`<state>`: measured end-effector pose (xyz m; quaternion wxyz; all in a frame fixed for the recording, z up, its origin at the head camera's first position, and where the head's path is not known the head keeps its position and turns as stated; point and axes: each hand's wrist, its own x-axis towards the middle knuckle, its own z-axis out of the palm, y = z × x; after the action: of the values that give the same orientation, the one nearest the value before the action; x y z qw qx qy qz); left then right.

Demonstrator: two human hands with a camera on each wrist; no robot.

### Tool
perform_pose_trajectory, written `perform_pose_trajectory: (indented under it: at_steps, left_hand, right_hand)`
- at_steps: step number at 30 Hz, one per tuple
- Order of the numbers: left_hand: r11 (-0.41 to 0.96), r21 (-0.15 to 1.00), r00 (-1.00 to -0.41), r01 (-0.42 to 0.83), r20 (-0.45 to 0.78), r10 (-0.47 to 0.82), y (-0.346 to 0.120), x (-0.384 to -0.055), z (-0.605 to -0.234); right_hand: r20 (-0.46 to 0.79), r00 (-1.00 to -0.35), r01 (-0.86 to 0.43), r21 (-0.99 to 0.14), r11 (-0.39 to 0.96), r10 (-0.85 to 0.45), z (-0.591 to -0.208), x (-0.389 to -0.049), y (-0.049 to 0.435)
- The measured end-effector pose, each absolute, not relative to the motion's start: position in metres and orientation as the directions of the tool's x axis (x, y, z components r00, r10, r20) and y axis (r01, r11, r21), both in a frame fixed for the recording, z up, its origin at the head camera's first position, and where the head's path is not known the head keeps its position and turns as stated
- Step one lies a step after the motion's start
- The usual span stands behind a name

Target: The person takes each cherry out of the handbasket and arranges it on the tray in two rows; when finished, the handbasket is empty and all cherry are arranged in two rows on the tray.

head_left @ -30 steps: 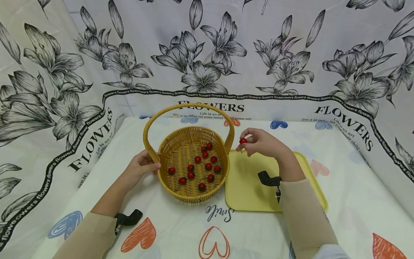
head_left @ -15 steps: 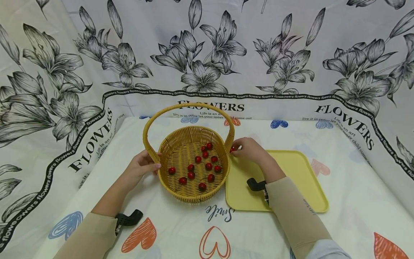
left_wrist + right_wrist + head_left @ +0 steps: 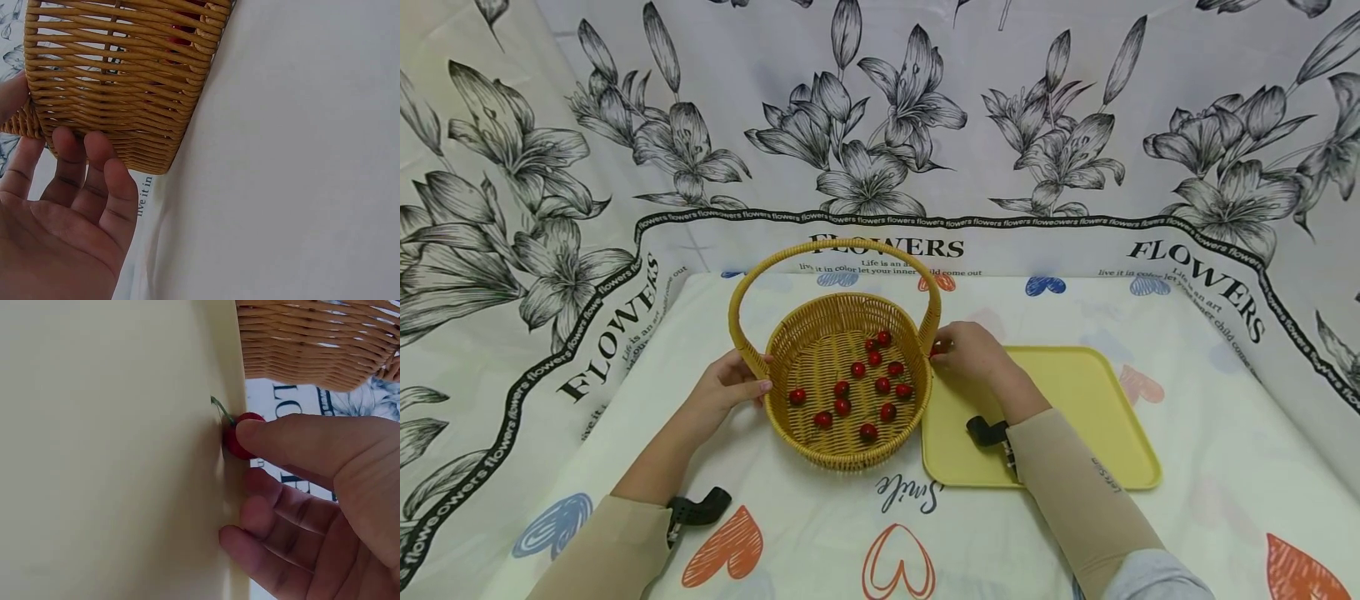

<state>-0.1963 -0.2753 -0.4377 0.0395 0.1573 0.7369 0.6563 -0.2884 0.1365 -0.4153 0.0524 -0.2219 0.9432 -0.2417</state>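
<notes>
A yellow woven basket [image 3: 848, 457] with a tall arched handle stands upright, with several red cherries [image 3: 842, 407] spread over its floor. My left hand [image 3: 724, 389] holds the basket's left side by the handle base, its thumb at the rim and fingers [image 3: 112, 181] curled against the outer weave. On the other side, my right hand [image 3: 976, 357] is beside the right handle base, over the left edge of a yellow tray [image 3: 1082, 392]. It pinches a red cherry [image 3: 236, 442] whose green stem points toward the tray. In the head view the fingers hide most of that cherry.
The tray lies flat directly right of the basket, under the right forearm. A white cloth [image 3: 805, 533] printed with hearts covers the table. Behind it hangs a flower-printed curtain [image 3: 865, 125]. Black wrist mounts [image 3: 700, 506] stick out from both sleeves.
My right hand has moved left and down with the pinched cherry, from over the tray's far left corner to beside the basket's right handle base. The left hand and basket stay put.
</notes>
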Motion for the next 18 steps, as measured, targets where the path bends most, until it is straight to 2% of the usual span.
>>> perform_pose_trajectory:
  at_steps: [8,13,18]
  left_hand:
    - [0.086,0.978,-0.944,0.192,0.161,0.288,-0.275,-0.197,-0.437]
    - [0.093,0.977,-0.947,0.193,0.160,0.280,-0.275,-0.196,-0.437]
    - [0.105,0.974,-0.944,0.199,0.161,0.286,-0.276,-0.196,-0.437]
  right_hand:
    - [-0.051,-0.895,-0.362,-0.496,0.789,-0.442,-0.397,-0.287,0.152]
    - [-0.113,-0.951,-0.221,-0.400,0.890,-0.287,-0.396,-0.289,0.169]
    - [-0.106,-0.978,-0.133,-0.347,0.929,-0.179,-0.400,-0.291,0.175]
